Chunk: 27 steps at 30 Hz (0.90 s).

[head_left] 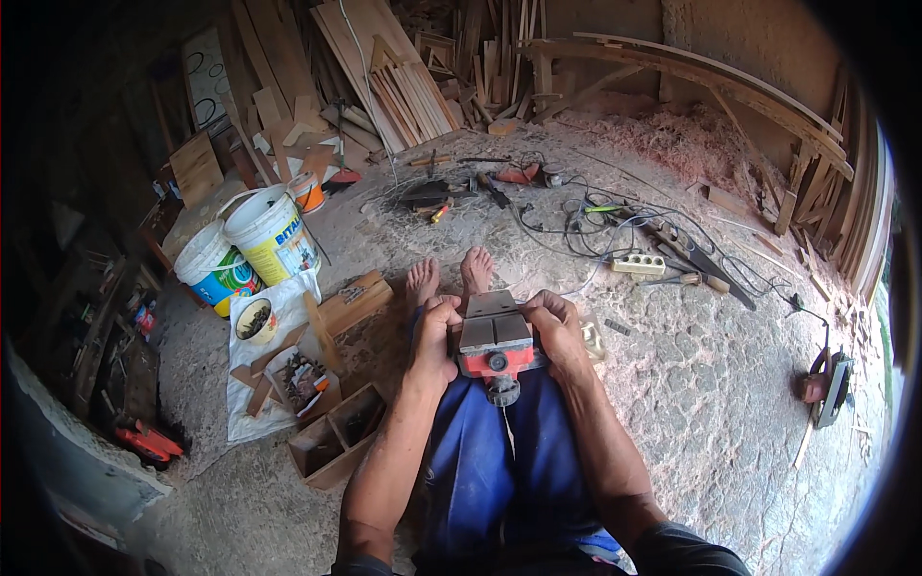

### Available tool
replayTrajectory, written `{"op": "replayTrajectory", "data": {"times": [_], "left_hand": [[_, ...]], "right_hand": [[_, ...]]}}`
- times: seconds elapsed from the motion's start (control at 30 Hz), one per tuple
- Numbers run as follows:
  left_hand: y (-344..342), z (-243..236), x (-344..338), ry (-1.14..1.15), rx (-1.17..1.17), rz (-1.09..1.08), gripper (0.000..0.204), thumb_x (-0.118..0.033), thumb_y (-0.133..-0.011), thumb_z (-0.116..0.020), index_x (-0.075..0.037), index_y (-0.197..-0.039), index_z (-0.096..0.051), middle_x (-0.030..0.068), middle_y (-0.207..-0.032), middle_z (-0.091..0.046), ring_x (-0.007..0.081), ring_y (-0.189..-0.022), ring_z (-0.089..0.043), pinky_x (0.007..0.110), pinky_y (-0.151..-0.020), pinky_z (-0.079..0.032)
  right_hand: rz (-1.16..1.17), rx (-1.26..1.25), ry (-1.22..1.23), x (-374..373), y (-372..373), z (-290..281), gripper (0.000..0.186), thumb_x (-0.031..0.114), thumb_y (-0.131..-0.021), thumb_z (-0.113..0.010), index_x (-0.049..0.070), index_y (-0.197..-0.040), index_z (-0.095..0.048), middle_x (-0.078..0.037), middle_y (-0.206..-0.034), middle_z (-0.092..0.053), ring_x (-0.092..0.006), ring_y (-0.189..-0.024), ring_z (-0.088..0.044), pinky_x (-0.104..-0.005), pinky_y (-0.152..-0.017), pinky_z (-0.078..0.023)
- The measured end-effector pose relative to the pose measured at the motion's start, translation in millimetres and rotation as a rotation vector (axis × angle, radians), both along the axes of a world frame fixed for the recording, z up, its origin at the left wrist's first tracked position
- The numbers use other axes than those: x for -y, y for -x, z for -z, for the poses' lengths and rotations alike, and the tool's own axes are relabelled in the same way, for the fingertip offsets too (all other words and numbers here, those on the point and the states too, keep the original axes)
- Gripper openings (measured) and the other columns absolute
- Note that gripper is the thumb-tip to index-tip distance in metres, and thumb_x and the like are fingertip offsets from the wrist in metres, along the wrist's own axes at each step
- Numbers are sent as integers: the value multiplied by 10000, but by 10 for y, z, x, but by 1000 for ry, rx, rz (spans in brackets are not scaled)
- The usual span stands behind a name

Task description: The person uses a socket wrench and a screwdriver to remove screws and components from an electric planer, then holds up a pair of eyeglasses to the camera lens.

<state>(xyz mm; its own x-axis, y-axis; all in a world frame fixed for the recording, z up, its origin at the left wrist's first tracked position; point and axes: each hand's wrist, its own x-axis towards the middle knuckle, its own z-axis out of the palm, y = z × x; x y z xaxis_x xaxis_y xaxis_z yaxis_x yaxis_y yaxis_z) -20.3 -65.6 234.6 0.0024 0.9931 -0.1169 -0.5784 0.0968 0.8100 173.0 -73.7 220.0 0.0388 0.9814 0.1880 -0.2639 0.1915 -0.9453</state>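
At the far left of the concrete floor (672,384) we see two white plastic buckets (245,250) standing side by side, and just in front of them a white sheet (252,403) spread on the ground. On it sit a small round tub (255,320) of dark bits, a few wood offcuts and an open tray of screws (303,379); an open wooden box (336,437) stands at its near edge.

Moving toward the middle, our left hand (434,336) wraps the left side of a red and grey electric planer (495,344) — fingers curled and clamped on its body, thumb on top. The planer rests on our lap, sole plate facing up, above the blue trousers (490,470), with our bare feet (449,274) just beyond it. Our right hand (557,331) grips the other side in the same way, fingers closed tight on the housing.

As far as we can judge, the work on the planer is at an early or middle point: it is turned over and held steady, but no tool is on it, and we cannot tell whether a blade or screw has been loosened.

Further right, a white power strip (639,263) lies among tangled cables, with chisels (687,278) beside it — and near the right edge of the floor a circular saw (826,384) lies well apart from us. Stacked boards (403,86) and shavings fill the back.
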Motion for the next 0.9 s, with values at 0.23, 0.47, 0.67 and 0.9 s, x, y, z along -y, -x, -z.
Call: {"op": "replayTrajectory", "data": {"times": [0.23,0.47,0.67,0.9], "left_hand": [[-12,41,-42,2,-10,-14,193,-110,-810,-563,-60,-996,-560,-29,-689,-454,83,-567,-430,250,-553,-389],[5,59,-59,8,-38,-6,208,-138,-826,-598,-87,-1023,-555,-36,-677,-447,90,-594,-437,257,-563,-393],[15,96,-67,-34,-54,-7,221,-137,-808,-602,-83,-1019,-562,-31,-694,-453,92,-619,-436,256,-583,-396],[-19,127,-23,-42,-39,-83,219,-125,-776,-584,-75,-989,-587,-7,-751,-492,110,-668,-465,269,-639,-424]], "right_hand": [[-19,-63,9,6,16,-8,185,121,-910,-618,52,-739,-635,68,-675,-561,-21,-612,-407,-232,-552,-307],[-24,-46,6,12,2,-19,143,83,-893,-593,49,-762,-640,55,-690,-578,-26,-610,-427,-228,-557,-320],[-28,-68,3,24,1,5,120,71,-889,-582,35,-798,-651,37,-713,-604,-34,-627,-471,-223,-581,-360],[-60,-88,3,60,-19,2,115,83,-903,-593,29,-823,-655,32,-734,-620,-31,-644,-487,-219,-594,-374]]}}
